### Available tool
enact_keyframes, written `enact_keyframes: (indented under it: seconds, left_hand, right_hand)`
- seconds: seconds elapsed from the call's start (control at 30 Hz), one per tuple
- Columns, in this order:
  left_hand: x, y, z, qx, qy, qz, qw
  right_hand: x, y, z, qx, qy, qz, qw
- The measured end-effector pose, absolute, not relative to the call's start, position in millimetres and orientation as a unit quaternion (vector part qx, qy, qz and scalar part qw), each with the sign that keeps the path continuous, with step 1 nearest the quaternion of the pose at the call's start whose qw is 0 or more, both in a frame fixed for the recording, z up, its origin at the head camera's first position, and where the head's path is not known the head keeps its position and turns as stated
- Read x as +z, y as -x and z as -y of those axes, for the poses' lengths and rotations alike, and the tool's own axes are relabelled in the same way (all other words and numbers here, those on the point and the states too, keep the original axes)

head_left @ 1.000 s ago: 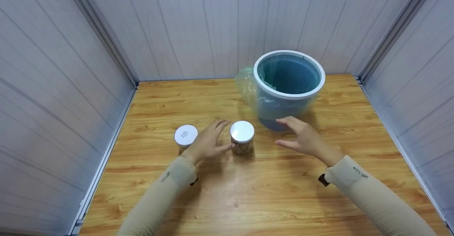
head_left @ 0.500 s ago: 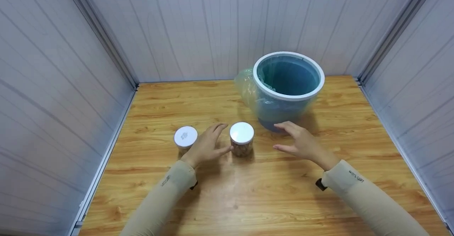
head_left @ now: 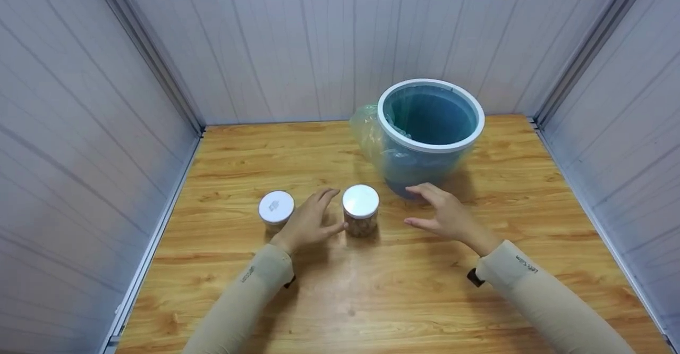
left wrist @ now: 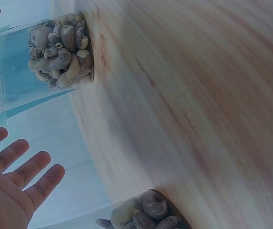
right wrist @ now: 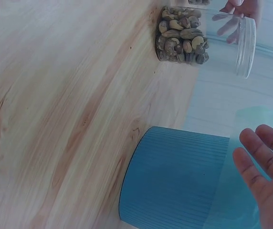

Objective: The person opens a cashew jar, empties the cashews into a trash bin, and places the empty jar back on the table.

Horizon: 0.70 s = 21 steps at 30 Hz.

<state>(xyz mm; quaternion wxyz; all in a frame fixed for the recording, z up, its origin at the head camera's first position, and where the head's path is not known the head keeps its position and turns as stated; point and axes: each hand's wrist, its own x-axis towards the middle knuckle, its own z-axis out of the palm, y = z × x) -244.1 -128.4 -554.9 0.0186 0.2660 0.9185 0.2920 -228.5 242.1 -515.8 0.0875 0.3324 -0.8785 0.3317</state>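
A clear jar [head_left: 361,221] with a white lid stands upright between my hands, partly filled with what look like cashews [left wrist: 62,52]. My left hand [head_left: 309,222] is just left of it, fingers spread and thumb tip right at the jar's side in the head view. To the right, across a gap, my right hand [head_left: 449,215] is held with fingers apart and holds nothing. A second white-lidded jar [head_left: 276,208] stands behind my left hand and wrist, which hide its lower part; nuts [left wrist: 146,212] show in its base in the left wrist view.
A blue bucket [head_left: 419,169] with a white rim and a translucent green bag [head_left: 366,123] hanging over its left side stands behind my right hand. Pale panel walls [head_left: 276,45] enclose the wooden tabletop [head_left: 340,301] at the back and sides.
My right hand has shifted slightly left, nearer the middle jar. The whole view has tilted a little, while my left hand and the jars keep their places.
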Motion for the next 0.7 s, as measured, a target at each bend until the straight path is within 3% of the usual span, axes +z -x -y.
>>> enact_keyframes:
  seconds: [0.27, 0.7]
  left_hand:
    - [-562, 248, 128, 0.294, -0.276, -0.915, 0.006]
    - [-575, 245, 126, 0.307, -0.263, -0.914, 0.027]
  right_hand:
    - [-518, 233, -237, 0.337, -0.335, 0.876, 0.083]
    - [-519, 235, -224, 0.341, -0.325, 0.88, 0.052]
